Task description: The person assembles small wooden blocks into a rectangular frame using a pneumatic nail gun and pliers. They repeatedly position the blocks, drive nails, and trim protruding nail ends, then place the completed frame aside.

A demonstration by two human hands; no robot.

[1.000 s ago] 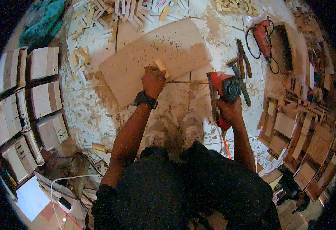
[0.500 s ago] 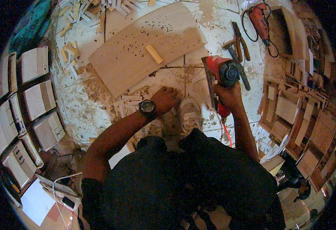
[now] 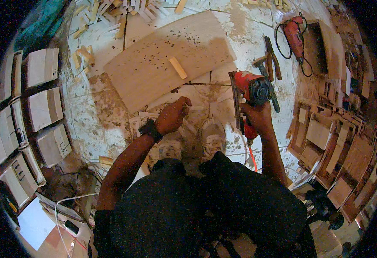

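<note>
My right hand (image 3: pixel 259 115) is wrapped round the handle of a red and black nail gun (image 3: pixel 245 81), with an orange hose (image 3: pixel 253 159) running from its lower end. The tool is held upright over the floor, right of my shoes. My left hand (image 3: pixel 171 117), with a dark watch on the wrist, is closed in front of my left shoe. A thin pale wooden strip (image 3: pixel 195 108) extends from its fingertips. Beyond it lies a broad curved wooden panel (image 3: pixel 154 64) with dark specks, and a short wooden block (image 3: pixel 178 68) rests on it.
A hammer (image 3: pixel 261 66) and pincers (image 3: pixel 273 60) lie behind the nail gun. A red corded power tool (image 3: pixel 293 36) is at the far right. Scattered wood strips (image 3: pixel 143 10) lie at the back. Stacked drawer-like boxes (image 3: pixel 44 107) line the left; wooden frames (image 3: pixel 326 129) stand right.
My left hand has drawn back slightly and turned, its fingers now curled, with the pale strip showing at their tips. My right hand still holds the nail gun. The view has shifted slightly.
</note>
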